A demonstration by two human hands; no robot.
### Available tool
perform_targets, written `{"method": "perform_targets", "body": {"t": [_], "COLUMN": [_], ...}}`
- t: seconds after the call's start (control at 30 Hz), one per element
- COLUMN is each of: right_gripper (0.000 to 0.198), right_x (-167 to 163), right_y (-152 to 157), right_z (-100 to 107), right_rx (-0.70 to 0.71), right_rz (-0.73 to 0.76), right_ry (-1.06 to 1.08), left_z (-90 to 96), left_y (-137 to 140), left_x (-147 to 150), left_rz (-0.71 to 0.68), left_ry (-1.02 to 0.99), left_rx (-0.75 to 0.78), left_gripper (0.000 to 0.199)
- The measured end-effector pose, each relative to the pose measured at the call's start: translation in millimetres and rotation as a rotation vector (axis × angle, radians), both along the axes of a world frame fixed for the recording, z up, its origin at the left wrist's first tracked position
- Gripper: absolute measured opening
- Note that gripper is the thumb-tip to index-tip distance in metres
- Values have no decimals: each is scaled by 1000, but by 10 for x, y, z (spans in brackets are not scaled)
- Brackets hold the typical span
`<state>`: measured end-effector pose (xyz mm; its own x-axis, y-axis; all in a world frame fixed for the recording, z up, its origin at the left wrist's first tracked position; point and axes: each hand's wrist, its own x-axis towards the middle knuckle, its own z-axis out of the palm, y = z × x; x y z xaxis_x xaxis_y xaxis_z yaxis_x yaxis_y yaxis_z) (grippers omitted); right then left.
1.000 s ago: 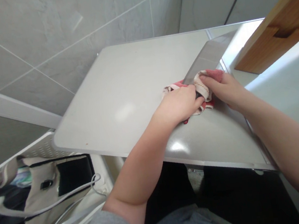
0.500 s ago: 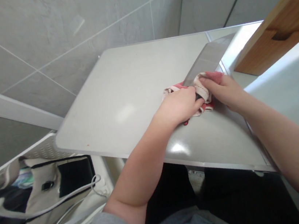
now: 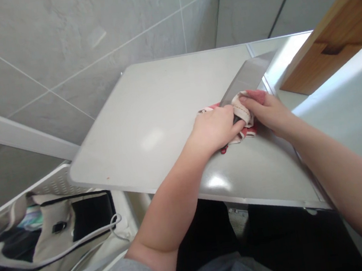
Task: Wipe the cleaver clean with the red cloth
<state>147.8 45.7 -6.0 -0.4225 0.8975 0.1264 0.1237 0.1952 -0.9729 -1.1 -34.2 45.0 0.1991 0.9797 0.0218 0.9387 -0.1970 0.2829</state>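
A kitchen knife with a broad grey blade (image 3: 246,75) points away to the upper right above a pale folding tabletop (image 3: 152,99). My left hand (image 3: 215,126) is closed round its dark handle, of which only a bit shows between the fingers. A small red piece (image 3: 224,149) sticks out below that hand. In my right hand (image 3: 273,114) a red and white cloth (image 3: 241,109) is pinched, wrapped round the base of the blade near the handle. More of this cloth lies under and behind my left hand. My right fingertips are hidden in its folds.
A wooden board-like piece (image 3: 333,49) juts in at the upper right. To the lower left stands a white basket (image 3: 61,175) holding a beige bag (image 3: 52,219), with a white cable (image 3: 66,253) across it. Grey tiled wall (image 3: 63,31) rises behind the tabletop.
The view has shifted slightly, so the tabletop sits a little lower. Both hands keep their hold on the knife and cloth, with hardly any movement between them.
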Motion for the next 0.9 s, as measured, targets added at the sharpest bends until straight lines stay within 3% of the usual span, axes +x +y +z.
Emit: {"method": "perform_targets", "body": {"t": [0.33,0.6,0.77,0.9], "right_gripper": [18,11,9,14], "right_x": [-8,-31,-27,-28], "right_y": [48,-6,13,50], "right_z": [-85,-34,-83,-162], "right_rx": [6,-158,-134,-111], "right_rz": [-162,-229,-271,-353], "right_ry": [15,127,166,231], "left_z": [-9,24,-6,-84], "left_y": [33,2,33,62], "left_x": [-12,31,55,90], "left_rz": [-68,17,54,17], "left_ry": [-65,-119,-154,-215], "left_rx": [30,108,95,44], "left_gripper": [35,33,49,50]}}
